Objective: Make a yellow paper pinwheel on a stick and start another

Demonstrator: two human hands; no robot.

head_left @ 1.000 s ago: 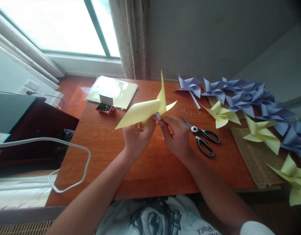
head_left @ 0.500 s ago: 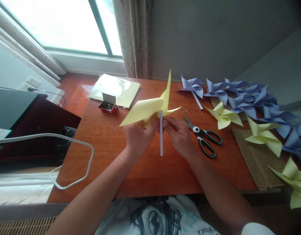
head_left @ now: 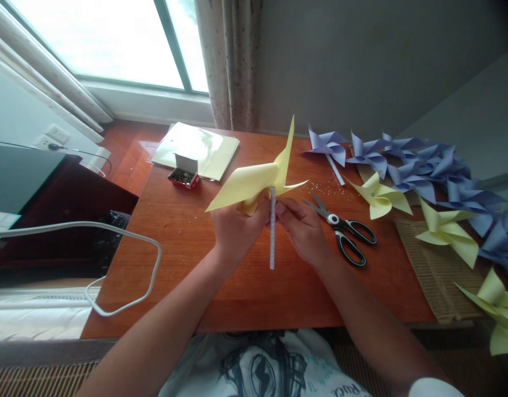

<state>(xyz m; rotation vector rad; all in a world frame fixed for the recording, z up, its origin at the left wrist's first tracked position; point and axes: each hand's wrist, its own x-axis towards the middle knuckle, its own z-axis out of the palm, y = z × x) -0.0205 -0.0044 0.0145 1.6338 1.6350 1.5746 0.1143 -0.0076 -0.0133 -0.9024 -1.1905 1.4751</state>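
Note:
Above the middle of the table, a yellow paper pinwheel is held up, its blades pointing left, up and right. My left hand is closed around it near the centre. A thin, pale purple patterned stick hangs down from the pinwheel's centre between my hands. My right hand pinches at the stick's upper part from the right; its fingertips are partly hidden, so a small piece in them cannot be made out. Black-handled scissors lie half spread just right of that hand.
On the wooden table stand an open red box of small metal pieces and a stack of yellow sheets. Finished purple pinwheels and yellow pinwheels crowd the right side, partly on corrugated cardboard. A white cable loops at left.
Both hands keep their grip, with the pinwheel almost still. The stick's lower end has tilted slightly, and the whole view has shifted a little.

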